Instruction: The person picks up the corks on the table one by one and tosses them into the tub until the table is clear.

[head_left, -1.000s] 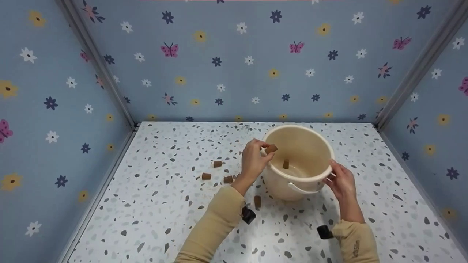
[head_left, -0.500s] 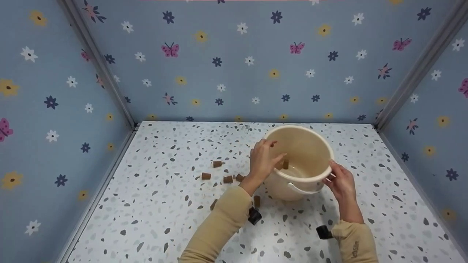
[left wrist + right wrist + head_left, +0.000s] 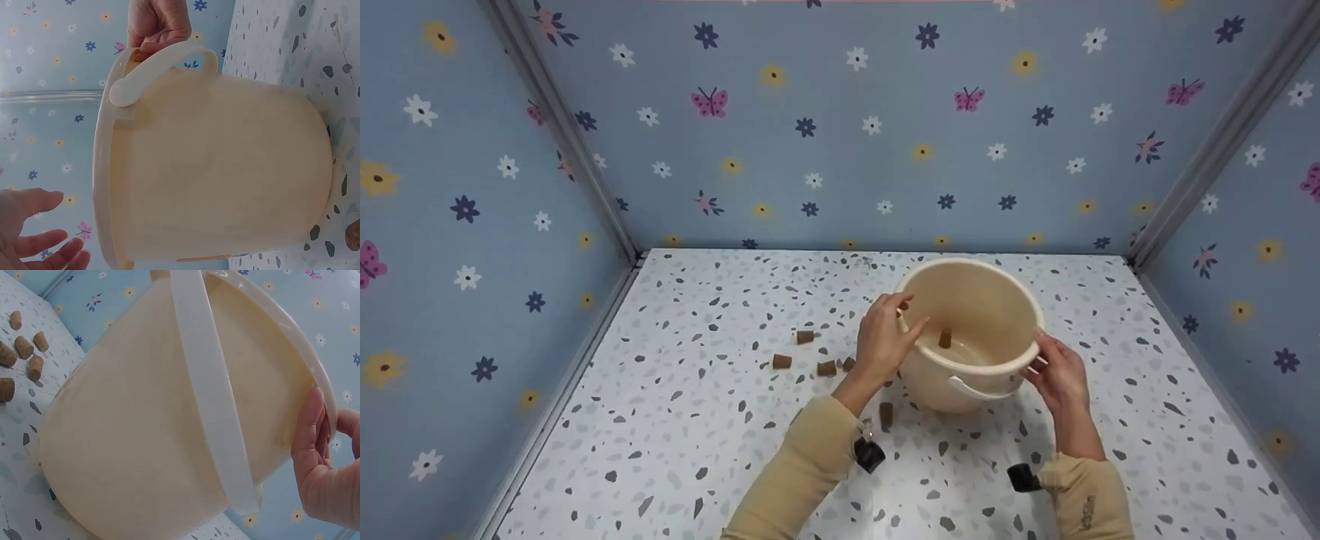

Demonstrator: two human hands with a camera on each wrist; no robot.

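We see left hand (image 3: pixel 885 337) spread, empty, at nine o'clock of bucket (image 3: pixel 934 381); right hand (image 3: pixel 1063 369) pinches rim (image 3: pixel 976 368) at four; cork (image 3: pixel 946 338) inside!

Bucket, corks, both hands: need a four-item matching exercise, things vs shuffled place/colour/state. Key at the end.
Things
1. Left hand
2. Right hand
3. Handle
4. Loose corks

Place, colour or state
A. Brown, lying on the speckled table
B. Gripping the bucket by its rim
C. White, attached to the bucket
D. Holding nothing

Pairs: 1-D, 2-B, 3-C, 4-A
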